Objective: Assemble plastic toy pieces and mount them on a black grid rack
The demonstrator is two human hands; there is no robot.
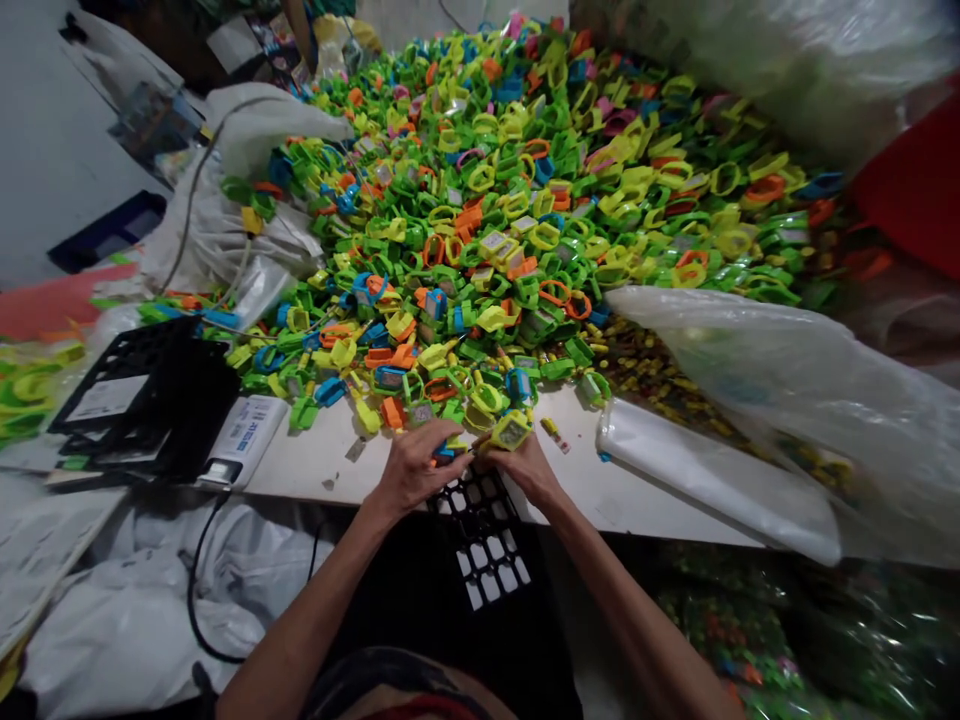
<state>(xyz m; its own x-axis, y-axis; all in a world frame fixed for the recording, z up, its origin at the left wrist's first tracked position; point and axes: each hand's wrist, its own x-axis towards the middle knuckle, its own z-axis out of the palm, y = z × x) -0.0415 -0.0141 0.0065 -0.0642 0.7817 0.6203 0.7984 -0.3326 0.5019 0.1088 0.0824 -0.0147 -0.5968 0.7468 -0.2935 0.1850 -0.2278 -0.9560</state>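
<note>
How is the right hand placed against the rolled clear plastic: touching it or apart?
Apart: the head view shows bare white tabletop between the right hand and the near end of the rolled clear plastic.

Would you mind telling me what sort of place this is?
Perhaps a small assembly workshop, judging by the heap of multicoloured plastic watch-like pieces, stacked flat black panels and large translucent plastic sheeting.

I'm working with a dim, greyish feed, the light soft and uneven across the desk (577, 490). Pale glare streaks the plastic sheet (750, 350), while deep shadow swallows the space below. My wide view bends and darkens toward its edges, and the pile of toy watches (450, 240) looks slightly soft, its finest details smeared
</note>
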